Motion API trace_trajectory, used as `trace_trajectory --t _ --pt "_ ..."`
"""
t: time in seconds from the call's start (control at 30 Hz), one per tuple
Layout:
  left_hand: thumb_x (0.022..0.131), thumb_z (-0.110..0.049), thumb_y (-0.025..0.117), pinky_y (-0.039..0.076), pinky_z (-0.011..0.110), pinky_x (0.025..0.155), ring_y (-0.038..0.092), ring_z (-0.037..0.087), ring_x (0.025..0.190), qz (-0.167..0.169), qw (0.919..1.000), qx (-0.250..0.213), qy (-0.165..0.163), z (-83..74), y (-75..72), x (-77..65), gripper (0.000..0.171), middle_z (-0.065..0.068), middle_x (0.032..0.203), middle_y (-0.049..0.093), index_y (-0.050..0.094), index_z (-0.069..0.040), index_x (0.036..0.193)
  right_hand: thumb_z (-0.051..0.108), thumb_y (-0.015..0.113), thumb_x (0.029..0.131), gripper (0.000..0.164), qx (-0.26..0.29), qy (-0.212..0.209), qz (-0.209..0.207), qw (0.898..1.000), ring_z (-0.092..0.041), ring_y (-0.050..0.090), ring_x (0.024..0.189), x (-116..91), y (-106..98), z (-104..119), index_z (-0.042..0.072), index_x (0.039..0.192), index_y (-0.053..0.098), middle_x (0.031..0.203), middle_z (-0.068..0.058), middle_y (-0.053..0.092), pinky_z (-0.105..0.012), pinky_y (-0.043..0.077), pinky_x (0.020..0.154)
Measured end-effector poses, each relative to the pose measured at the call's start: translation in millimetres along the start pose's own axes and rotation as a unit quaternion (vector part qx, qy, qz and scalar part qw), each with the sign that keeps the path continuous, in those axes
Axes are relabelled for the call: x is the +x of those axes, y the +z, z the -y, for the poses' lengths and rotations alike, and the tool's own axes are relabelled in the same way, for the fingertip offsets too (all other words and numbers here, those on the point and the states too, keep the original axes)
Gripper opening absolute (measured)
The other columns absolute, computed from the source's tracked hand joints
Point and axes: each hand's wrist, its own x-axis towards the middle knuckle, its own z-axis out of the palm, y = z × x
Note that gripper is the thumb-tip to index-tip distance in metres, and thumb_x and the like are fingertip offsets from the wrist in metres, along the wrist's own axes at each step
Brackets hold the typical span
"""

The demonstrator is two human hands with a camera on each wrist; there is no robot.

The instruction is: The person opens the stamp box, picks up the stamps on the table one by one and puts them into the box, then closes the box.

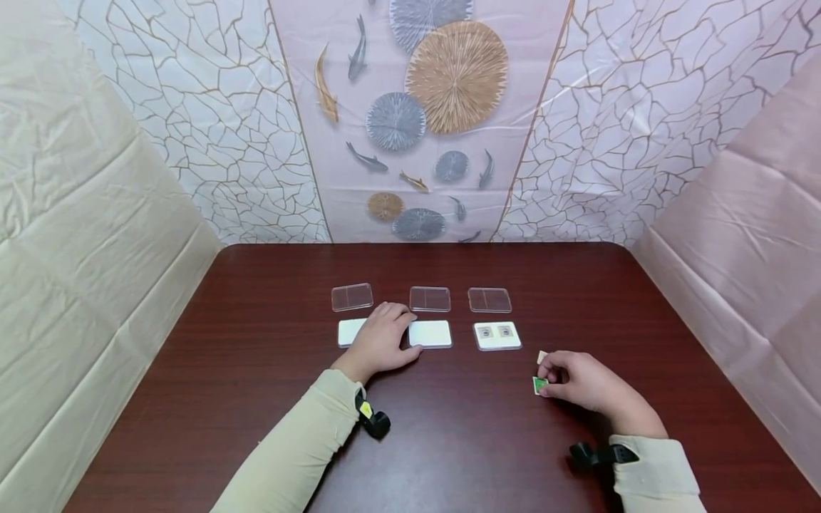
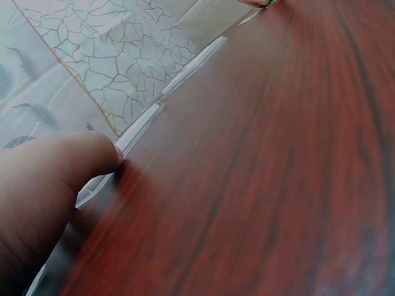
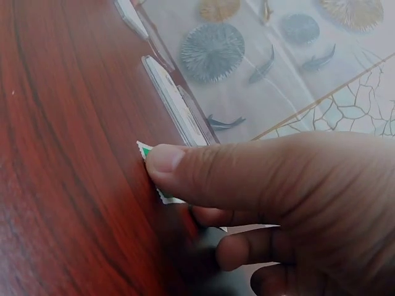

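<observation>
My right hand [image 1: 580,381] pinches a green postage stamp [image 1: 539,385] between thumb and finger, low over the table. In the right wrist view the thumb covers much of this stamp [image 3: 165,198], leaving its white perforated edge visible. A pale piece [image 1: 541,355] shows just beyond the fingers. Two stamps lie side by side on the white insert of the right case [image 1: 497,345]. My left hand [image 1: 383,338] rests over the right end of the left white case [image 1: 350,330], its thumb and forefinger at the near and left edges of the middle white case [image 1: 430,333].
Behind the white cases lie three clear lids in a row: a left lid [image 1: 352,297], a middle lid [image 1: 430,299] and a right lid [image 1: 489,300]. They sit on a dark red wooden table [image 1: 449,442]. Patterned cloth [image 1: 256,142] hangs behind the table's far edge.
</observation>
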Motion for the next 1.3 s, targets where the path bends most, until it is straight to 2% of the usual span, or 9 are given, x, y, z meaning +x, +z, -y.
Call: trace_trajectory --t 0.2,0.37,0.53,0.7,0.83,1.0,1.13,1.23,1.3 --pt "0.088 -0.049 0.067 0.027 0.043 0.119 0.051 0.027 0.127 -0.001 1.0 0.002 0.002 -0.2 -0.5 -0.3 0.06 0.009 0.128 0.06 0.065 -0.007 0.131 0.012 0.085 0.079 0.022 0.018 -0.023 -0.005 1.0 -0.006 0.052 0.075 -2.9 -2.8 -0.1 0.017 0.095 0.07 0.081 0.008 0.057 -0.026 0.046 0.066" --pt "0.087 -0.049 0.067 0.027 0.043 0.119 0.051 0.027 0.127 -0.004 1.0 0.005 0.004 0.3 0.7 -0.2 0.06 0.008 0.128 0.06 0.065 -0.007 0.13 0.009 0.082 0.081 0.028 0.001 -0.034 0.015 0.999 -0.009 0.054 0.082 -3.6 -3.6 -0.8 0.022 0.105 0.076 0.093 0.008 0.061 -0.027 0.047 0.071" --pt "0.087 -0.049 0.066 0.027 0.043 0.119 0.051 0.027 0.127 -0.002 1.0 0.006 0.004 0.5 1.3 -0.2 0.06 0.008 0.128 0.06 0.065 -0.007 0.131 0.011 0.082 0.082 0.025 -0.015 -0.027 0.023 0.999 -0.009 0.054 0.083 -2.3 -3.4 -0.9 0.024 0.103 0.078 0.096 0.008 0.061 -0.027 0.047 0.071" --pt "0.087 -0.049 0.066 0.027 0.043 0.119 0.051 0.026 0.127 -0.005 1.0 0.007 0.003 0.5 1.1 0.2 0.06 0.008 0.128 0.06 0.065 -0.007 0.13 0.013 0.083 0.081 0.021 -0.032 -0.041 0.005 0.999 -0.008 0.055 0.081 -0.2 -1.6 1.3 0.024 0.097 0.077 0.091 0.009 0.059 -0.026 0.047 0.069" --pt "0.087 -0.05 0.066 0.027 0.043 0.119 0.051 0.026 0.126 -0.006 0.9999 0.007 0.005 0.6 0.9 -0.3 0.06 0.007 0.127 0.06 0.065 -0.008 0.13 0.013 0.084 0.081 0.019 -0.045 -0.053 -0.012 0.998 -0.013 0.061 0.09 1.6 0.5 4.4 0.026 0.092 0.075 0.088 0.011 0.059 -0.028 0.049 0.071" --pt "0.088 -0.049 0.066 0.027 0.044 0.119 0.051 0.027 0.126 -0.006 1.0 0.004 0.007 0.9 1.3 -0.9 0.059 0.008 0.127 0.06 0.066 -0.007 0.13 0.008 0.082 0.081 0.024 -0.039 -0.034 -0.014 0.999 -0.01 0.057 0.083 1.6 3.2 5.6 0.023 0.095 0.071 0.085 0.012 0.057 -0.027 0.047 0.068" --pt "0.087 -0.05 0.066 0.028 0.043 0.119 0.052 0.026 0.126 -0.01 0.9999 0.005 0.009 1.1 2.2 -0.6 0.059 0.007 0.126 0.06 0.066 -0.008 0.129 0.005 0.079 0.084 0.025 -0.027 -0.028 -0.017 0.999 -0.005 0.054 0.08 2.2 4.3 4.7 0.02 0.101 0.069 0.088 0.011 0.06 -0.028 0.048 0.07" --pt "0.087 -0.05 0.067 0.029 0.042 0.118 0.052 0.026 0.125 -0.014 0.9998 0.008 0.01 1.2 2.7 0.1 0.059 0.007 0.126 0.06 0.066 -0.008 0.128 0.006 0.076 0.087 0.02 -0.02 -0.027 -0.026 0.999 -0.004 0.055 0.08 3.6 5.2 4.6 0.021 0.098 0.068 0.09 0.013 0.063 -0.03 0.049 0.071" --pt "0.086 -0.05 0.067 0.029 0.041 0.118 0.052 0.026 0.124 -0.018 0.9997 0.009 0.011 1.2 2.9 0.4 0.059 0.008 0.125 0.061 0.066 -0.007 0.128 0.008 0.075 0.088 0.018 -0.012 -0.023 -0.039 0.999 -0.003 0.055 0.076 5.2 7.2 4.3 0.023 0.093 0.067 0.085 0.014 0.063 -0.03 0.048 0.069"
